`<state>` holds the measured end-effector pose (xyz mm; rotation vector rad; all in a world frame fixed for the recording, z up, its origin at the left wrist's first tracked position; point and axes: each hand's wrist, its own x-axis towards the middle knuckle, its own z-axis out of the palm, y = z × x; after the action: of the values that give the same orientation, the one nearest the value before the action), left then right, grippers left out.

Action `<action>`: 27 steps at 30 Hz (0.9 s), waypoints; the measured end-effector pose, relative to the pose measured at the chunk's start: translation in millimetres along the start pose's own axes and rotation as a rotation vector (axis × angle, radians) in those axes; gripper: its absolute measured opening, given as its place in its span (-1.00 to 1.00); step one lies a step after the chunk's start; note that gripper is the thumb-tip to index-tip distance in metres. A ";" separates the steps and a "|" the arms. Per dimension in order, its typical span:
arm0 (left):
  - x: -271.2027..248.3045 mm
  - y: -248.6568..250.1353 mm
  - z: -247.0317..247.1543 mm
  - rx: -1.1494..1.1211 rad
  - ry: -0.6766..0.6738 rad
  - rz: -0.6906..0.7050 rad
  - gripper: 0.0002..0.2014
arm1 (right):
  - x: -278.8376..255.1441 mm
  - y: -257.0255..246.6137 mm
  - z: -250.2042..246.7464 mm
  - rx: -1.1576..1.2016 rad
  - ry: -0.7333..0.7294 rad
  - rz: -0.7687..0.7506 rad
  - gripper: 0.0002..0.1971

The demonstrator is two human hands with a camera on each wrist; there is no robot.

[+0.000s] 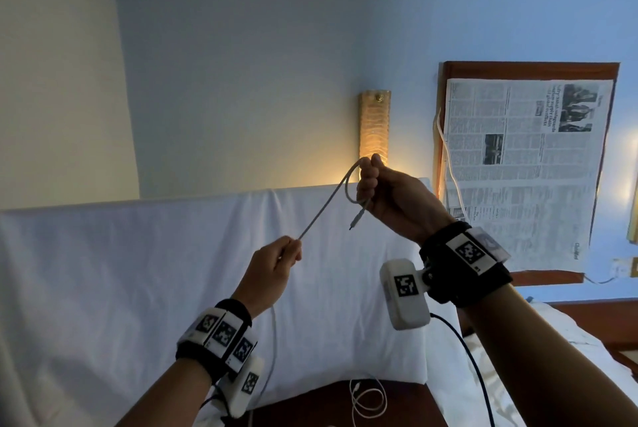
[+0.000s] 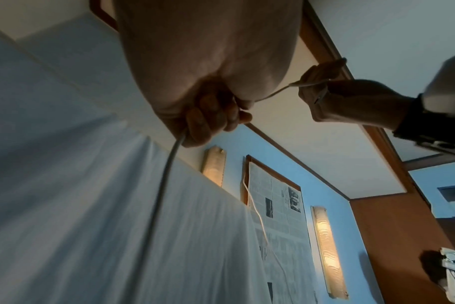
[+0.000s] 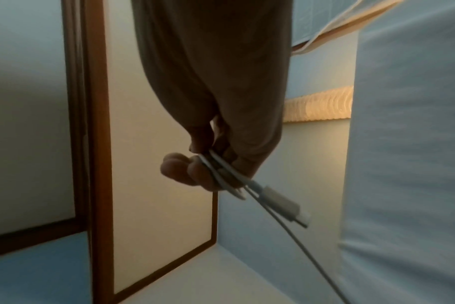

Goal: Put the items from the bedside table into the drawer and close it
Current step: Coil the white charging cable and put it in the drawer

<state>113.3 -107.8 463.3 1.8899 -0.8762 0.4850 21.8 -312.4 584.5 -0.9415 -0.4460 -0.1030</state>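
Both hands are raised in front of the headboard with a grey charging cable [image 1: 324, 204] stretched between them. My right hand [image 1: 371, 181] grips a small loop of the cable, and its plug end [image 1: 355, 221] dangles below the fist. My left hand [image 1: 288, 254] pinches the cable lower down, and the rest runs down past my wrist. The right wrist view shows the fingers [image 3: 185, 170] curled round doubled cable loops with the white plug [image 3: 288, 207] sticking out. In the left wrist view the cable [image 2: 164, 185] hangs from the closed left hand [image 2: 216, 115]. A second white cable [image 1: 367, 400] lies coiled on the dark bedside table [image 1: 310, 409]. The drawer is out of view.
A white sheet-covered headboard [image 1: 138, 271] stands behind the hands. A lit wall lamp [image 1: 374, 129] glows above it. A wood-framed panel covered with newspaper [image 1: 518, 164] hangs on the blue wall at right, with a white wire [image 1: 448, 164] along it. White bedding [image 1: 518, 375] lies at lower right.
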 end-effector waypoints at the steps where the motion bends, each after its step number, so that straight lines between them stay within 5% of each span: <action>1: -4.7 -0.9 1.4 0.005 -0.026 -0.010 -0.65 | 1.7 -1.6 -2.2 -0.028 0.022 -0.012 -0.79; 5: -16.1 39.1 2.8 0.142 -0.358 0.127 -0.69 | 5.1 4.9 -2.4 -0.430 0.050 -0.061 -0.74; 7: -14.9 68.6 -1.6 0.146 -0.423 0.252 -0.69 | 3.4 12.4 0.6 -0.681 0.084 -0.106 -0.72; 16: 32.4 123.1 -44.8 0.167 -0.181 0.353 -0.67 | -8.5 26.5 4.6 -0.858 -0.008 -0.096 -0.59; 27: 61.5 93.7 -34.4 0.111 -0.022 0.203 -0.62 | -9.9 25.5 15.4 -0.516 -0.040 0.058 -0.64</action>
<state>85.3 -125.9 575.6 1.9186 -1.0815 0.6488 14.9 -286.1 568.8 -1.4648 -0.4362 -0.1505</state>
